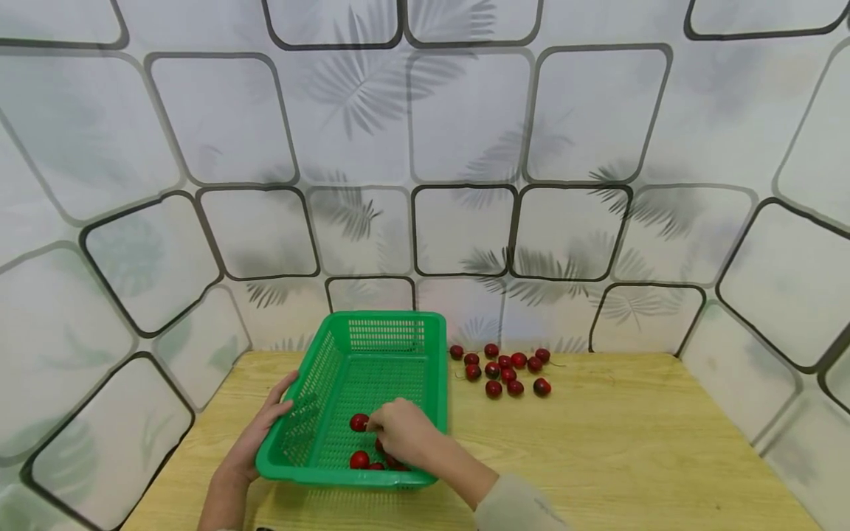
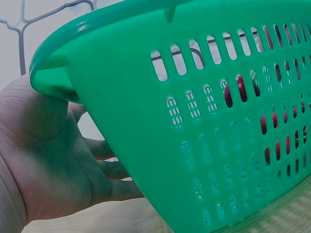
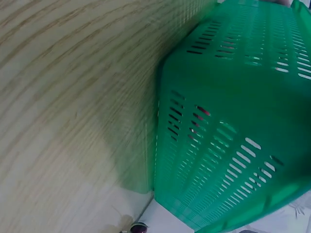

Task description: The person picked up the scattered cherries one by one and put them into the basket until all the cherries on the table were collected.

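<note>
A green plastic basket [image 1: 434,369] with slotted walls stands on the table. My left hand [image 1: 255,435] holds its left side, thumb at the rim and fingers along the outer wall; in the left wrist view this hand [image 2: 53,155] shows beside the basket's corner. Inside the basket, my right hand [image 1: 405,431] reaches over the near wall and pinches a red cherry [image 1: 358,422] at its fingertips. Several more cherries [image 1: 359,460] lie at the basket's near end, partly hidden by the right hand and rim. Only the basket's outside [image 3: 218,111] fills the right wrist view.
Several dark red cherries [image 1: 493,369], some with stems, lie loose on the wooden table [image 1: 598,442] to the right of the basket. A patterned white cloth wall [image 1: 465,228] rises behind the table and along both sides.
</note>
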Demonstrator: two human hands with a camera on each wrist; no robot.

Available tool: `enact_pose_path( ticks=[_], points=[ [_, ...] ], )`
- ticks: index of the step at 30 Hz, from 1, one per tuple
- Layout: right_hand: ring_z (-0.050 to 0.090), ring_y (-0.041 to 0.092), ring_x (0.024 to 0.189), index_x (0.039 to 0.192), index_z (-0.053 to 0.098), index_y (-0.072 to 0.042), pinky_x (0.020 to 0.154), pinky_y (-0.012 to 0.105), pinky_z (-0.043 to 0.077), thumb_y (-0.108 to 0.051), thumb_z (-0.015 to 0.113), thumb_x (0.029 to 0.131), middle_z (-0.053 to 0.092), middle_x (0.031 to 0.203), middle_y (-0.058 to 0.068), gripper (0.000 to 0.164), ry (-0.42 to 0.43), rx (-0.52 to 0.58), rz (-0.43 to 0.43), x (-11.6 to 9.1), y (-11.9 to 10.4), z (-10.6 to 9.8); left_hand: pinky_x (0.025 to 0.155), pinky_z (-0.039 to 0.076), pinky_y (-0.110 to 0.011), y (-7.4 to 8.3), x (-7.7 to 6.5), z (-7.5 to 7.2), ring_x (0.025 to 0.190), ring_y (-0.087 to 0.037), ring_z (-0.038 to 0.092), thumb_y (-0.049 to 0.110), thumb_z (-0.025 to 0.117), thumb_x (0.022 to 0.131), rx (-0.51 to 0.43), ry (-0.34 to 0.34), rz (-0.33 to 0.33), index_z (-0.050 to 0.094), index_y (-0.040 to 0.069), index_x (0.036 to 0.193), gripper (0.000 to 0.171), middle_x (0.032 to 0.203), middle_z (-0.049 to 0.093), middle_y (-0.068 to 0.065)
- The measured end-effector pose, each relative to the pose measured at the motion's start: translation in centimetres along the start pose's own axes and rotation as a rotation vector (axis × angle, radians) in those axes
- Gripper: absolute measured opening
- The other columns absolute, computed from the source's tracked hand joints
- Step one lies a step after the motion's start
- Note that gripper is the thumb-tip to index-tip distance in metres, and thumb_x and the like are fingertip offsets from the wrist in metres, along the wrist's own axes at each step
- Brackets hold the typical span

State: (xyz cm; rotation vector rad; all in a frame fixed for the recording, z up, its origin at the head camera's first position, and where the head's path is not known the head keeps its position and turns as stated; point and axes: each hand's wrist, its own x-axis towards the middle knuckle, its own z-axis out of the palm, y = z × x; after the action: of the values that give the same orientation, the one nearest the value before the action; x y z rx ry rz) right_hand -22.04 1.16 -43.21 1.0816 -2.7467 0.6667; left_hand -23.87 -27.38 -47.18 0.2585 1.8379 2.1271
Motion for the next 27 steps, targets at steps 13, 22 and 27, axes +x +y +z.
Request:
enact_pose_path(
  ticks=[13,22,27],
  points=[
    [0.069,0.008,0.093,0.1,0.081,-0.013,0.074,0.018,0.053,0.002,0.067,0.087,0.075,0.097,-0.006,0.025,-0.091,-0.059,0.034,0.3,-0.5,1.2,0.088,0.052,-0.035,-0.1,0.0,-0.2,0.113,-0.021,0.052,0.033,0.03,0.11,0.0,-0.028,0.006,-0.004,0.028,0.16,0.061,0.153,0.002,-0.009],
    [0.069,0.008,0.091,0.096,0.082,-0.016,0.07,0.02,0.054,-0.001,0.066,0.088,0.075,0.094,-0.007,0.023,-0.131,-0.105,0.081,0.3,-0.8,1.3,0.088,0.052,-0.035,-0.2,0.0,-0.3,0.113,-0.02,0.053,0.034,0.03,0.11,-0.009,-0.034,-0.012,-0.004,0.031,0.16,0.061,0.153,0.002,-0.01],
    [0.069,0.008,0.087,0.093,0.082,-0.016,0.066,0.02,0.054,0.002,0.066,0.086,0.075,0.09,-0.007,0.025,-0.124,-0.109,0.082,0.4,-0.7,1.3,0.087,0.052,-0.036,-0.2,0.1,-0.4,0.113,-0.021,0.054,0.033,0.029,0.11,-0.011,-0.048,0.002,-0.005,0.031,0.16,0.06,0.153,0.001,-0.01]
  ],
)
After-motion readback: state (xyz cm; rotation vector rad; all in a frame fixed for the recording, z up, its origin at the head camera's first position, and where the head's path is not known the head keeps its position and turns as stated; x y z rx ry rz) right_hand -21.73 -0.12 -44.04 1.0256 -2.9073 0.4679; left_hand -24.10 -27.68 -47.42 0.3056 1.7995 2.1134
